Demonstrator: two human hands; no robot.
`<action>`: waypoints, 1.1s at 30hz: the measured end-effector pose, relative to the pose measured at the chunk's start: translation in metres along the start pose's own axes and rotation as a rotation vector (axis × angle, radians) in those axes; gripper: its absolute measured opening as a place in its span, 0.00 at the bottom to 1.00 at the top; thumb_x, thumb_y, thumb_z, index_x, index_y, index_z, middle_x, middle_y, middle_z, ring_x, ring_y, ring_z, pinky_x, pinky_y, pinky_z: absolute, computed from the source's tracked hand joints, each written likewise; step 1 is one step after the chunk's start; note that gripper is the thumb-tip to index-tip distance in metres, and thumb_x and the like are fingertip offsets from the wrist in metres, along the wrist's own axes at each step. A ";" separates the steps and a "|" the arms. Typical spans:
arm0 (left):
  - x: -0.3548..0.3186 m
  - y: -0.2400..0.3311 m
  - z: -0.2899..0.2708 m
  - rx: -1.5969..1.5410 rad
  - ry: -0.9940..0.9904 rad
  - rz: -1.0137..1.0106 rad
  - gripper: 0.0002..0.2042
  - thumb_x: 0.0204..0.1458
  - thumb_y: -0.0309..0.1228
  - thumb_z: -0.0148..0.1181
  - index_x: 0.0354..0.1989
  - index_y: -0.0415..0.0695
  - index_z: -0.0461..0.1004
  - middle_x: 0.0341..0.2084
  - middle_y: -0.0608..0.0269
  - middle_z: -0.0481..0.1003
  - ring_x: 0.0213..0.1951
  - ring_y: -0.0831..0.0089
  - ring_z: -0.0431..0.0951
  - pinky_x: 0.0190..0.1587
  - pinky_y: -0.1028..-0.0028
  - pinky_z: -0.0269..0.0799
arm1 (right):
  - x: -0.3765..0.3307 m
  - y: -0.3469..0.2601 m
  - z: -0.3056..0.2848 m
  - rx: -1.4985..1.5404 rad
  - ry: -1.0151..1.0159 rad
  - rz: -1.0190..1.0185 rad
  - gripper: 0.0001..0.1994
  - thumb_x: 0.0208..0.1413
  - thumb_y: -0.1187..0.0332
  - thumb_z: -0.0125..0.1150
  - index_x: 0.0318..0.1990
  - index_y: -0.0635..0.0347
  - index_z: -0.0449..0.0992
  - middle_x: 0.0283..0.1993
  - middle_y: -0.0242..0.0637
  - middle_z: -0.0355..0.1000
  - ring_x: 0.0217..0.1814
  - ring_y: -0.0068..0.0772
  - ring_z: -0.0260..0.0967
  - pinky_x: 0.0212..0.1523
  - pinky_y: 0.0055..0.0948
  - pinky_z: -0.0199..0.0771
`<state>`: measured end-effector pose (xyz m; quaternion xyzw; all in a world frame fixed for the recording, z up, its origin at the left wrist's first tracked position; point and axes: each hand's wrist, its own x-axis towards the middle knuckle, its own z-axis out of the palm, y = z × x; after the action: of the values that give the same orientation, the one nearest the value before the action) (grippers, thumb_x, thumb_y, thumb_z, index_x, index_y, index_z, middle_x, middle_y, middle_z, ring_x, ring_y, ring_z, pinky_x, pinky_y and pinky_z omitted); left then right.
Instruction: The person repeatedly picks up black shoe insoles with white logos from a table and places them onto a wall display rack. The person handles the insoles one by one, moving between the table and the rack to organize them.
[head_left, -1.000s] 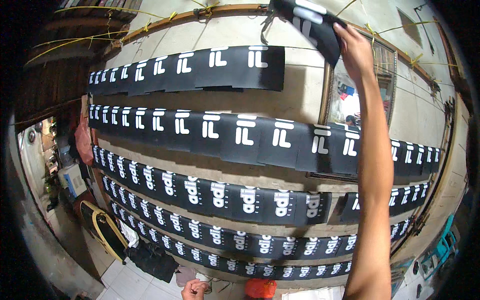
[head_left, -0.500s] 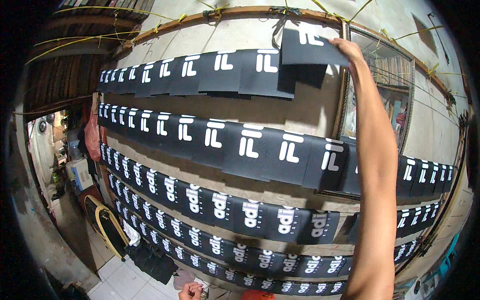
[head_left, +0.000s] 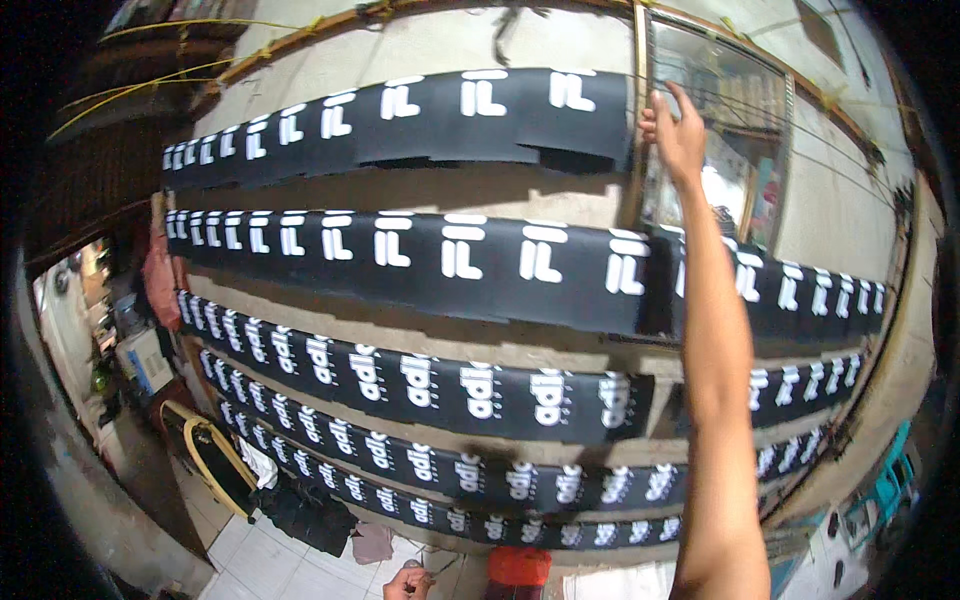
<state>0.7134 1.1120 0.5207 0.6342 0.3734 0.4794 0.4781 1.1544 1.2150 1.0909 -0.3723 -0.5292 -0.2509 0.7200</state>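
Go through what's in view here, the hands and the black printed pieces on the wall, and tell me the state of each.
Right hand: raised, fingers open, at the top row's right end.
Left hand: low at the frame edge, grip unclear.
Top row of black printed pieces: hanging, overlapped.
Second row: hanging, overlapped.
Window: shut.

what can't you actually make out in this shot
- Right hand: head view shows only its back at the top row's end, so whether the fingers pinch a sheet is hidden.
- Left hand: cut off by the lower edge; anything it holds can't be told.
- Window: glare blurs what lies behind the glass.
- Far-left sheets: too small and bent by the fisheye.
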 end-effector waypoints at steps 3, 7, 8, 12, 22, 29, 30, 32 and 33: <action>-0.011 -0.050 0.007 -0.366 -0.125 -0.314 0.10 0.59 0.32 0.50 0.39 0.37 0.71 0.33 0.61 0.74 0.34 0.74 0.75 0.37 0.73 0.73 | -0.149 0.009 -0.061 0.012 0.049 -0.113 0.13 0.61 0.63 0.49 0.44 0.66 0.70 0.26 0.34 0.73 0.23 0.24 0.68 0.28 0.27 0.70; -0.038 -0.168 0.026 -0.105 -0.491 -0.078 0.07 0.54 0.29 0.55 0.38 0.40 0.71 0.34 0.58 0.75 0.30 0.71 0.75 0.34 0.70 0.73 | -0.520 -0.004 -0.185 -0.517 -0.543 0.460 0.12 0.57 0.66 0.45 0.33 0.66 0.71 0.29 0.51 0.71 0.31 0.49 0.69 0.30 0.41 0.66; -0.047 -0.199 0.030 -0.163 -0.589 -0.170 0.07 0.53 0.30 0.56 0.38 0.42 0.72 0.34 0.58 0.75 0.30 0.70 0.75 0.34 0.70 0.72 | -0.620 -0.035 -0.228 -0.546 -0.723 0.876 0.12 0.56 0.67 0.45 0.35 0.67 0.72 0.33 0.53 0.72 0.35 0.50 0.69 0.37 0.44 0.67; -0.092 -0.293 0.056 0.473 -1.297 -0.149 0.13 0.51 0.36 0.61 0.43 0.46 0.72 0.34 0.56 0.75 0.31 0.63 0.76 0.38 0.68 0.74 | -0.921 -0.255 -0.407 -0.822 -0.939 2.103 0.31 0.49 0.48 0.53 0.53 0.65 0.69 0.56 0.54 0.65 0.61 0.51 0.60 0.61 0.45 0.58; -0.254 -0.288 0.263 0.823 -2.015 -0.390 0.13 0.53 0.37 0.51 0.41 0.42 0.69 0.35 0.53 0.74 0.29 0.58 0.75 0.34 0.57 0.71 | -1.028 -0.588 -0.590 -1.016 1.776 1.516 0.15 0.50 0.64 0.56 0.17 0.64 0.74 0.16 0.40 0.72 0.17 0.33 0.72 0.17 0.31 0.73; -0.419 -0.233 0.451 0.955 -1.685 -0.780 0.11 0.54 0.35 0.47 0.38 0.41 0.67 0.32 0.53 0.72 0.28 0.58 0.75 0.29 0.54 0.71 | -1.045 -0.671 -0.612 -0.724 1.604 2.024 0.12 0.49 0.69 0.57 0.38 0.70 0.76 0.32 0.44 0.75 0.27 0.37 0.75 0.24 0.34 0.78; -0.457 -0.215 0.474 0.832 -1.796 -0.681 0.10 0.53 0.35 0.49 0.37 0.41 0.67 0.32 0.56 0.72 0.26 0.60 0.75 0.26 0.60 0.72 | -1.044 -0.688 -0.617 -0.660 1.722 1.902 0.12 0.50 0.69 0.56 0.38 0.70 0.76 0.32 0.44 0.75 0.27 0.37 0.76 0.24 0.34 0.79; -0.529 -0.174 0.517 0.597 -2.032 -0.561 0.11 0.53 0.32 0.51 0.40 0.39 0.68 0.33 0.53 0.75 0.29 0.60 0.77 0.29 0.64 0.76 | -1.042 -0.726 -0.635 -0.671 1.892 1.753 0.11 0.52 0.70 0.53 0.38 0.68 0.75 0.31 0.44 0.75 0.27 0.38 0.76 0.25 0.34 0.79; -0.570 -0.152 0.538 0.493 -2.105 -0.649 0.11 0.54 0.34 0.52 0.40 0.40 0.68 0.31 0.55 0.75 0.28 0.64 0.78 0.26 0.69 0.74 | -1.041 -0.748 -0.647 -0.672 1.908 1.722 0.11 0.52 0.70 0.52 0.38 0.68 0.75 0.32 0.44 0.75 0.28 0.39 0.76 0.25 0.35 0.79</action>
<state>1.0810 0.4875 0.1862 0.6727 0.0163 -0.5273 0.5188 0.6348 0.2155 0.2006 -0.4243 0.6708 0.0031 0.6083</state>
